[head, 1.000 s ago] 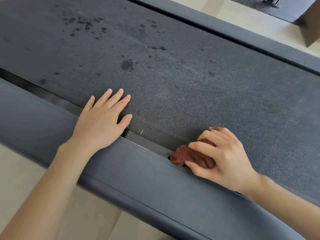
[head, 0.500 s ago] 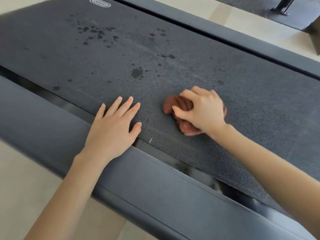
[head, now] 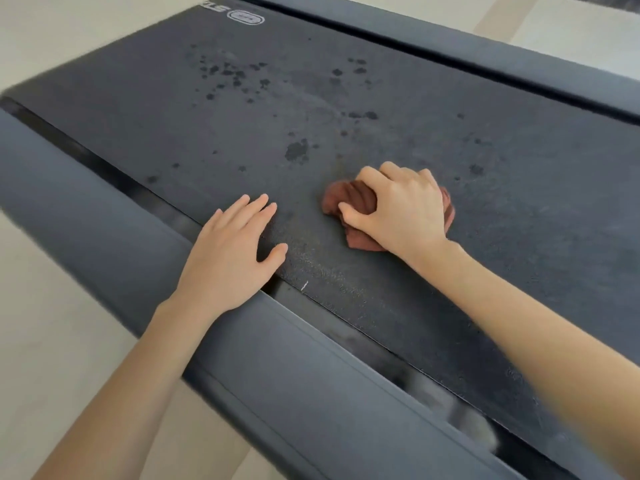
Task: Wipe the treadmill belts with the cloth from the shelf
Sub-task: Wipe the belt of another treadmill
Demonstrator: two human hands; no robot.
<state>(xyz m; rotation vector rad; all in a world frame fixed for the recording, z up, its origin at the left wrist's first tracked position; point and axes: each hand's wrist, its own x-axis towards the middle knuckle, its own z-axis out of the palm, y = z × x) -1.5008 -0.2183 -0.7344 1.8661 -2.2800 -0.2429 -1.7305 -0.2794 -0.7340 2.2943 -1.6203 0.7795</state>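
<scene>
- Two bare hands are on the dark grey textured treadmill belt [head: 346, 98], seen from above.
- The right hand [head: 398, 209] lies over a crumpled reddish-brown cloth [head: 349, 197]. Its fingers are curled down around the cloth and the thumb pinches the near folds. The cloth is pressed against the belt about midway across its width.
- Folds of the cloth stick out to the left of that hand, and a thin strip shows past its right edge.
- The left hand [head: 228, 258] lies flat, holding nothing, with fingers straight and close together and the thumb spread. Its fingers rest on the belt's near edge, and its palm covers the gap beside the smooth dark grey near side rail [head: 294, 375].
- The hands are near each other but apart, with bare belt between them.
- Many dark spots [head: 297, 150] are scattered on the belt beyond the hands.
- A white oval logo [head: 246, 19] is printed at the belt's far left end.
- A second dark rail [head: 485, 53] runs along the far side, and pale beige floor [head: 52, 341] shows at the near left.
</scene>
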